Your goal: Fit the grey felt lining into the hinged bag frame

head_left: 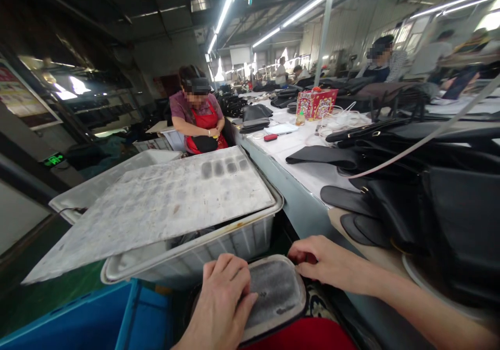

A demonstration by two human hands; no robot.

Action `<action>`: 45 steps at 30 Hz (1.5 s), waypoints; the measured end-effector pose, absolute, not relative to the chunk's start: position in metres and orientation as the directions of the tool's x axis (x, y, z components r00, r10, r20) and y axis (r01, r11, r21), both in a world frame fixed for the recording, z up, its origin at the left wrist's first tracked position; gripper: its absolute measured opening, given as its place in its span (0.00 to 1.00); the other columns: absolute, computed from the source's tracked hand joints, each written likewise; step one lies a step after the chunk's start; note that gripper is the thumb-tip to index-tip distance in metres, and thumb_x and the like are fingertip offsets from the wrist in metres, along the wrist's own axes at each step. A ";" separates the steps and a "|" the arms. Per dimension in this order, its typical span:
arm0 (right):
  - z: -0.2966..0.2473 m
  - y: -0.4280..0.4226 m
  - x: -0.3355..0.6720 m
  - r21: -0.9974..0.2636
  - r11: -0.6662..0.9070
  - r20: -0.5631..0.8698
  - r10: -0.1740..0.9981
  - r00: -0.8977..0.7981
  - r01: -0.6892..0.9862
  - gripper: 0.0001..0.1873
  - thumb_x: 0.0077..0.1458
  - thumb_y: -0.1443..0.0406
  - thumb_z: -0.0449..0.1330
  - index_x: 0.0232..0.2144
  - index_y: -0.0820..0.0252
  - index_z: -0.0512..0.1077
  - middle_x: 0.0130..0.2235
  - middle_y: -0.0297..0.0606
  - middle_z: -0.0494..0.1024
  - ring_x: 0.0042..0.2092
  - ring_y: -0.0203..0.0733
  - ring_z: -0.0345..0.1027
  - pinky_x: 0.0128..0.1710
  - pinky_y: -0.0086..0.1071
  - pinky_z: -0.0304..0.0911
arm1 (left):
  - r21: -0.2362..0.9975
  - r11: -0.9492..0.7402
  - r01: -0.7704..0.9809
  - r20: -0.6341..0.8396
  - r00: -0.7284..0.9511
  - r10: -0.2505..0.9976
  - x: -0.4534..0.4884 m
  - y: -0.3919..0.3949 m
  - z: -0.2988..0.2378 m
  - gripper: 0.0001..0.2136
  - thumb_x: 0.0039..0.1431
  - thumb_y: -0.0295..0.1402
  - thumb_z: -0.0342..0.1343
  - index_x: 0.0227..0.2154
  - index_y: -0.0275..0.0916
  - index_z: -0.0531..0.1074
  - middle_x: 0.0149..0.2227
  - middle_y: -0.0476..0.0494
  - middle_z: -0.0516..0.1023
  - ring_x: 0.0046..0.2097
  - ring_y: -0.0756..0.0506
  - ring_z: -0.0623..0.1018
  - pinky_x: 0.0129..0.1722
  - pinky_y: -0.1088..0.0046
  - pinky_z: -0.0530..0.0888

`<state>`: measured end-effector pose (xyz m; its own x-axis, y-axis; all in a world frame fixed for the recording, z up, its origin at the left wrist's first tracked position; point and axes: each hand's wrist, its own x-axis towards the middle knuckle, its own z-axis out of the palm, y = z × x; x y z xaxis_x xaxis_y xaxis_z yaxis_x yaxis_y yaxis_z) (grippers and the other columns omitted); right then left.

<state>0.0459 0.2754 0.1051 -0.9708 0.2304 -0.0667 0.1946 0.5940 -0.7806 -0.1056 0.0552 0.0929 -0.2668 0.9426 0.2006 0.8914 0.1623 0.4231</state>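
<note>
A rounded grey panel [275, 292] with a pale rim and a dark outer edge lies low in front of me, above red cloth [300, 334]. My left hand [224, 300] is closed over its left side, thumb on the grey face and fingers bent at the edge. At the panel's upper right corner, my right hand [312, 259] pinches the rim between thumb and curled fingers. The underside of the panel is hidden.
A whitish board [175, 199] with grey oval marks lies across a white plastic bin [250, 235]. A blue crate [128, 313] stands at lower left. Black leather bag pieces [449, 214] are heaped on the right-hand table [297, 209]. A co-worker [199, 115] sits beyond the board.
</note>
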 end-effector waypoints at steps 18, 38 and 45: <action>0.095 0.288 0.042 -0.908 0.356 -0.174 0.160 -0.972 0.221 0.15 0.42 0.63 0.58 0.33 0.64 0.74 0.30 0.36 0.74 0.29 0.46 0.68 0.19 0.27 0.65 | 0.458 0.116 0.882 0.183 -0.221 0.958 -0.087 0.084 0.097 0.13 0.64 0.27 0.50 0.44 0.49 0.75 0.45 0.44 0.70 0.48 0.39 0.69 0.42 0.57 0.63; 0.108 0.294 0.009 -0.437 0.897 -0.071 0.037 -0.997 0.065 0.12 0.45 0.75 0.63 0.33 0.60 0.81 0.30 0.37 0.78 0.34 0.45 0.72 0.27 0.30 0.55 | 0.449 0.064 0.891 0.240 -0.189 0.952 -0.085 0.085 0.086 0.15 0.57 0.22 0.53 0.41 0.50 0.76 0.50 0.47 0.75 0.51 0.37 0.69 0.42 0.55 0.64; 0.123 0.289 0.000 -0.372 0.928 -0.132 -0.060 -0.989 -0.006 0.10 0.50 0.78 0.64 0.32 0.64 0.81 0.30 0.40 0.78 0.33 0.44 0.72 0.28 0.30 0.55 | 0.464 0.053 0.884 0.269 -0.198 0.943 -0.083 0.084 0.079 0.16 0.58 0.23 0.53 0.44 0.49 0.75 0.54 0.51 0.77 0.52 0.36 0.68 0.45 0.54 0.66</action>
